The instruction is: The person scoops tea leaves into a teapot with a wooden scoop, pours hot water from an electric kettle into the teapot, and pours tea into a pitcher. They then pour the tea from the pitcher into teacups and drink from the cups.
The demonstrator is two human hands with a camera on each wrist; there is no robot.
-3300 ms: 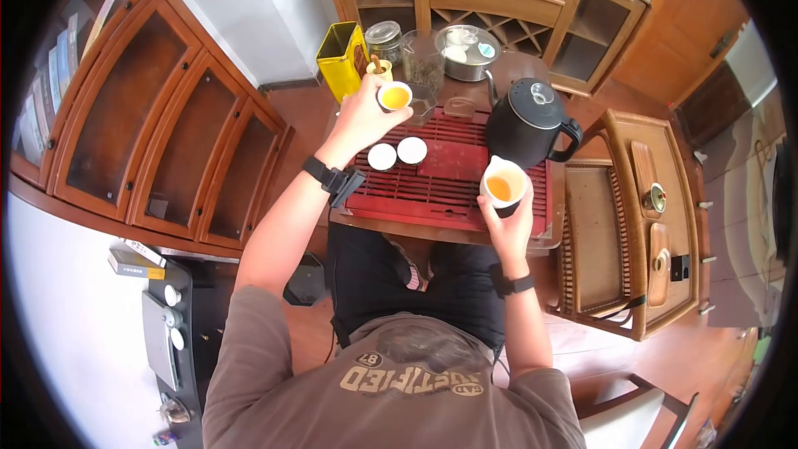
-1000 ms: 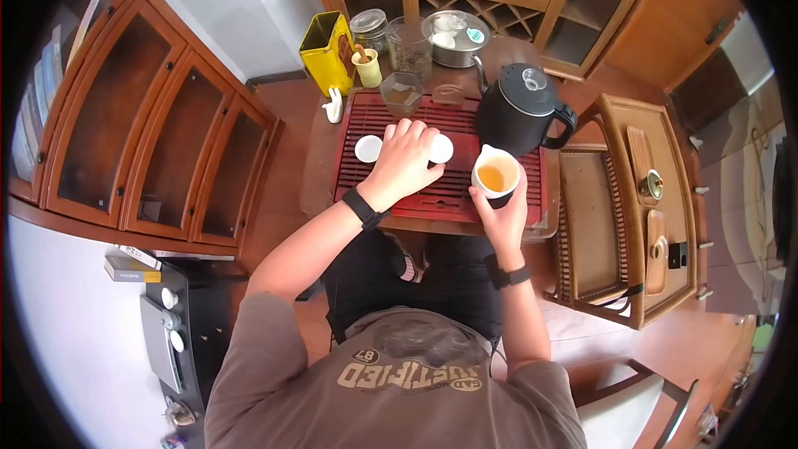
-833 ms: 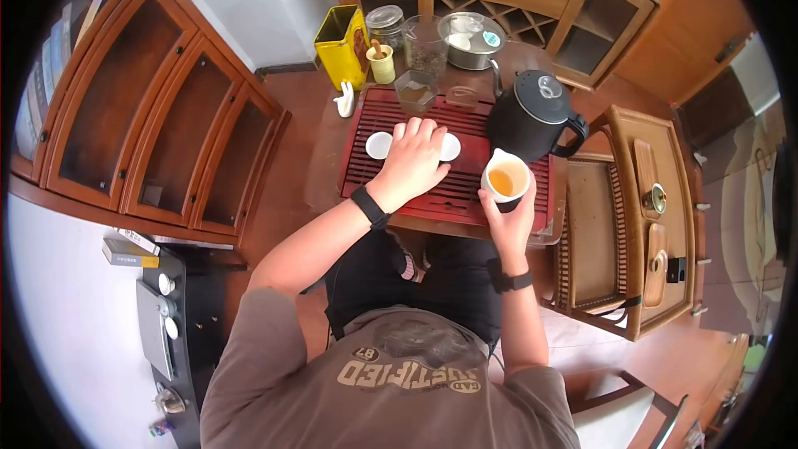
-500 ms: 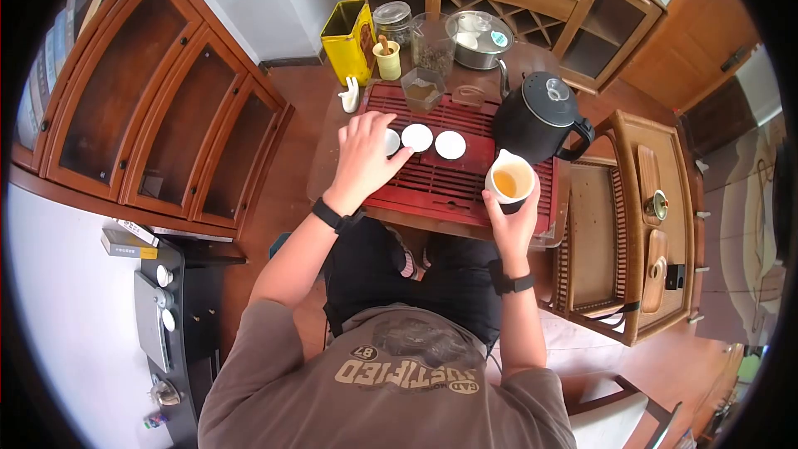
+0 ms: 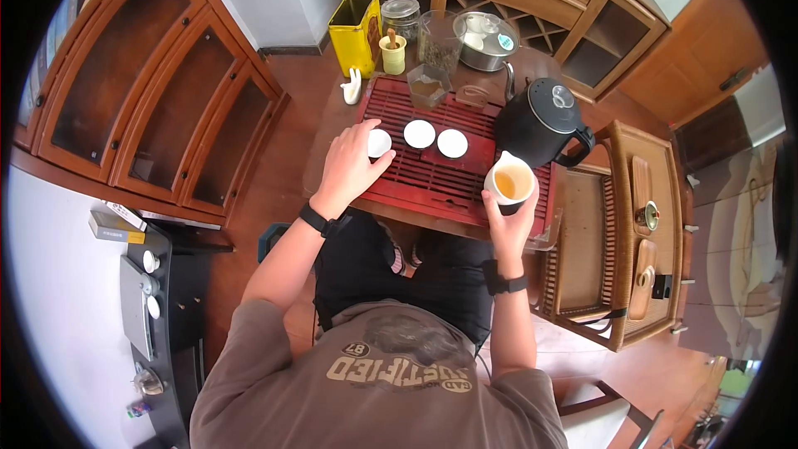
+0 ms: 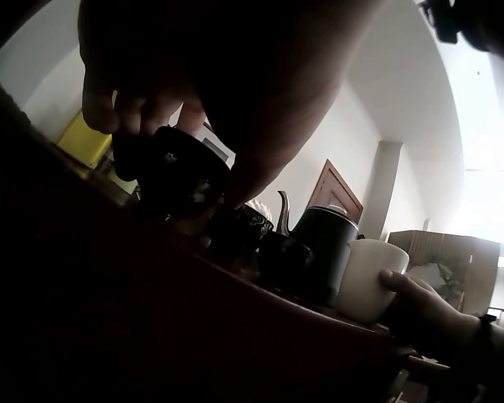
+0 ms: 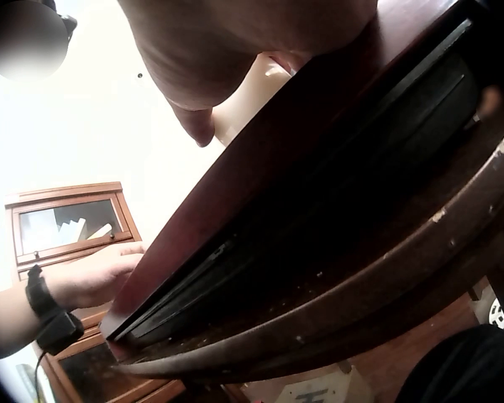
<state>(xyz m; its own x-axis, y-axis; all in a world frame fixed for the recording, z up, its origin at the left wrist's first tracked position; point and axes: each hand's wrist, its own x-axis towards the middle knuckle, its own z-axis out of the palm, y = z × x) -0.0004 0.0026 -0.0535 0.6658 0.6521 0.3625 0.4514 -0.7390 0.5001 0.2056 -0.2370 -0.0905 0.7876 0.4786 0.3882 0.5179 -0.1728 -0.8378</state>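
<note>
A: Hands first, taking the red tray (image 5: pixel 432 191) as reference.

B: Left hand (image 5: pixel 342 168): grasping a small cup (image 5: pixel 379 143) at the tray's left edge, thumb one side, fingers the other. Whether that cup touches the tray, I cannot tell. Right hand (image 5: pixel 514 223): wrapped round a white pitcher (image 5: pixel 522 173) at the tray's near right part.

A: Reasons for the arrangement?

B: My judgement: the pitcher is held upright because tea (image 5: pixel 505 185) sits inside. The two-sided grip probably steadies the cup. A second cup (image 5: pixel 419 134) and a third cup (image 5: pixel 452 144) stand mouth up mid-tray, presumably for easy reach. The kettle (image 5: pixel 542 120), at the tray's right end, has its handle turned outward, likely for the right hand.

A: Differences between views?

B: The head view alone shows the tea. The left wrist view reveals the gripped cup's dark outside with pale marks. Only the right wrist view shows the chipped table rim (image 7: pixel 403 256) below the tray.
</note>
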